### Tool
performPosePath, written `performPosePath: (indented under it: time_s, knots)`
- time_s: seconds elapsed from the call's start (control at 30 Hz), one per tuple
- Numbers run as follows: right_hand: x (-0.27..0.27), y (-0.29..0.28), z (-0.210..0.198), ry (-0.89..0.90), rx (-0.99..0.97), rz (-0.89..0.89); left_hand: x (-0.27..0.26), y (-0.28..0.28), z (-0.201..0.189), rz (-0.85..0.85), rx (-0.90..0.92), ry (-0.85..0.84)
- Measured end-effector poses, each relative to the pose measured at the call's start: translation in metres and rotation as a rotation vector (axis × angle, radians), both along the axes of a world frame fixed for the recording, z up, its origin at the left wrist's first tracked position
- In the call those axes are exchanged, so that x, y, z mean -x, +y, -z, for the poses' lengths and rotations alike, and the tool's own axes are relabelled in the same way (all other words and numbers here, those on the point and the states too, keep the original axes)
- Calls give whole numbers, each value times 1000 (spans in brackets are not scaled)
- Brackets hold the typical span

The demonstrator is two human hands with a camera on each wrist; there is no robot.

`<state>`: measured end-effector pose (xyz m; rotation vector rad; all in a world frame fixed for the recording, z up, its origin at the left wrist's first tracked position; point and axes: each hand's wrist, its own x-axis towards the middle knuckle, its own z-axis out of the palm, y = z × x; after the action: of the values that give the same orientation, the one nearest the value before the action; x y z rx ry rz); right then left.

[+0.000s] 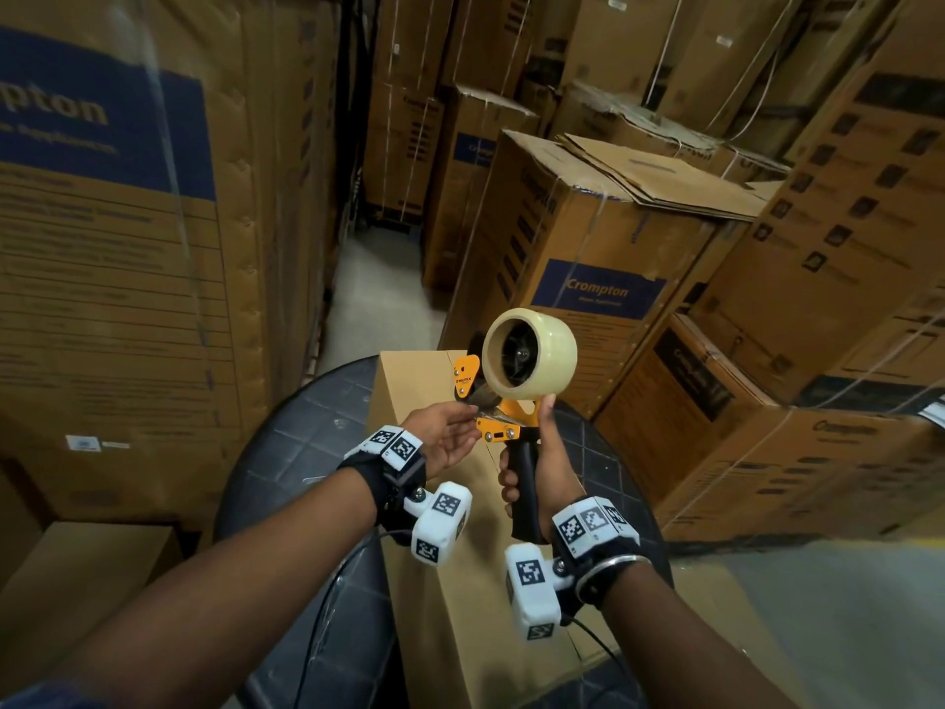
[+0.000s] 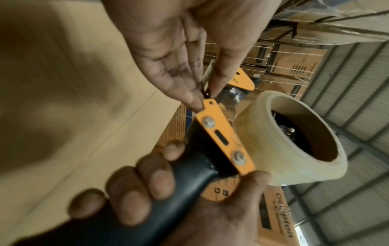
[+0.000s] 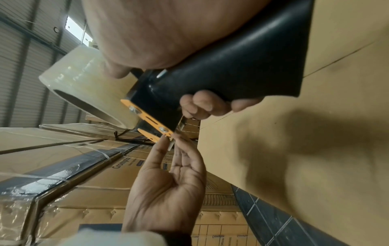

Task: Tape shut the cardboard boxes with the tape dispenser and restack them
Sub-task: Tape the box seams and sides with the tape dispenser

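Head view: tape dispenser [image 1: 511,396] above cardboard box [image 1: 460,580]
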<state>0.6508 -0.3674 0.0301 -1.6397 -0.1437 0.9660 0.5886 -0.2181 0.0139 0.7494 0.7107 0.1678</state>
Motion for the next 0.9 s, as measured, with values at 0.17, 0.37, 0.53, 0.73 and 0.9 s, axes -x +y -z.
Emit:
performPosePath:
  time_s: [0.17, 0.37, 0.53, 0.73, 0.9]
  knots:
    - [1, 4, 4, 105, -40, 36, -11, 3, 6, -21, 30, 48]
    - [-5, 7, 3, 120, -35, 46, -14, 3, 15, 62, 161, 77]
    - [-17, 6, -2, 138, -39, 60, -5, 0, 19, 14, 150, 61]
    - [-13, 3, -4, 132, 20, 12, -10, 11, 7, -42, 176, -80]
    - [-6, 4, -5, 126, 25, 0, -13, 8, 5, -29, 203, -85]
